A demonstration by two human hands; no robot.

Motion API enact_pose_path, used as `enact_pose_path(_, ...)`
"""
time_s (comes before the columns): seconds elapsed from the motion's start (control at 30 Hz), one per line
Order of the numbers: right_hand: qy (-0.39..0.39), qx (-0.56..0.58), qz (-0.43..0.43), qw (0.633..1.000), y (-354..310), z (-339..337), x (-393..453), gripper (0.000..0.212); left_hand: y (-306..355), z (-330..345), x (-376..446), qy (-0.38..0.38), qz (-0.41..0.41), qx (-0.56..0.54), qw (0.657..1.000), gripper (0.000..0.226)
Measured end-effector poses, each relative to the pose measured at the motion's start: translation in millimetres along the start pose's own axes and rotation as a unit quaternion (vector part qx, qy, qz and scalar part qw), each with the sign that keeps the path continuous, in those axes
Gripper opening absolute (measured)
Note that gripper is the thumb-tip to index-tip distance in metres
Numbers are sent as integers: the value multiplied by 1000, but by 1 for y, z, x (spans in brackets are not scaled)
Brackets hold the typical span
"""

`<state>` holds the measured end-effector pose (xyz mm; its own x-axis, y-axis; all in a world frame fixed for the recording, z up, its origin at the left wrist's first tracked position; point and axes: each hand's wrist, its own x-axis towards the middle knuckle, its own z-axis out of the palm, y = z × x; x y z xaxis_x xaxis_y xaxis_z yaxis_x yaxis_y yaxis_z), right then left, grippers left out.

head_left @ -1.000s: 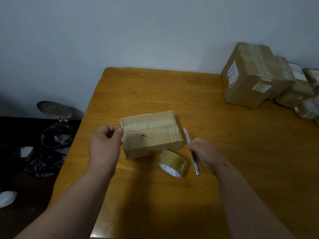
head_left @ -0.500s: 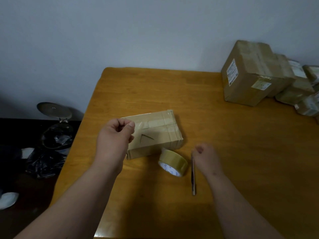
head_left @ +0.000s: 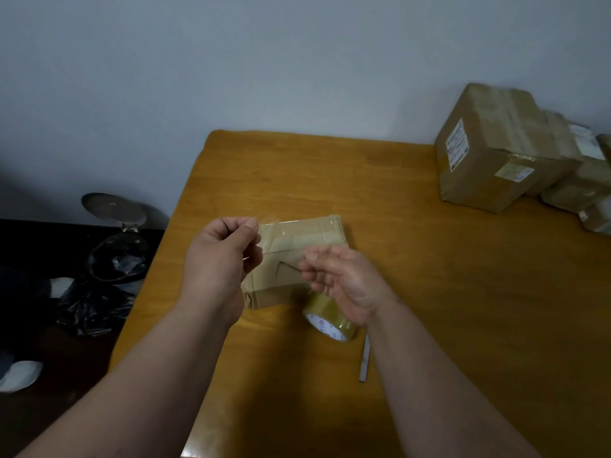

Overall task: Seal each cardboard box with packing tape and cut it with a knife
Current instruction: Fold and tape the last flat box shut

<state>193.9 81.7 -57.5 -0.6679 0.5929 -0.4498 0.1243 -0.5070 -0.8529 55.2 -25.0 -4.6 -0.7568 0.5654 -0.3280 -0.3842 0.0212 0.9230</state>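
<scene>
Far left, on the dark floor: a white shoe [head_left: 20, 375], a black bag [head_left: 96, 305], and a bin [head_left: 117, 249] with its lid up.

Table [head_left: 463, 309] is orange-brown wood and runs from centre to the right edge.

Left hand [head_left: 220, 256] is raised over the left end of the box [head_left: 297, 259], fingers curled, thumb and forefinger pinching one end of a clear strip of tape [head_left: 281, 236]. The strip stretches rightward above the box top. The box lies flat near the table's left edge, already taped in places, with a small triangular tear on its top face.

Right hand [head_left: 344, 279] is over the box's right front part, fingers curled toward the other end of the strip. It looks like it pinches the tape, but blur there means I cannot tell for sure.

Tape roll [head_left: 330, 320] lies tilted on the table, just in front of the box, partly under the right wrist. Knife [head_left: 364, 358] lies on the table just right of the roll, beside the right forearm, in no hand.

Far right, near the wall: a pile of boxes [head_left: 502, 150] with labels, well apart from the work.
</scene>
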Motion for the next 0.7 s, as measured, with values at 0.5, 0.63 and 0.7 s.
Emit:
enact_pose_path(0.5, 16, 86, 57, 995, -5, 13, 19, 21, 7, 13, 12, -14, -21, -27, 999, 16)
enact_pose_path(0.63, -22, 144, 105, 984, -8, 23, 17, 30, 12, 18, 11, -25, -25, -47, 998, 14)
enact_pose_path(0.7, -45, 159, 119, 979, -9, 27, 16, 32, 12, 19, 12, -28, -34, -58, 997, 12)
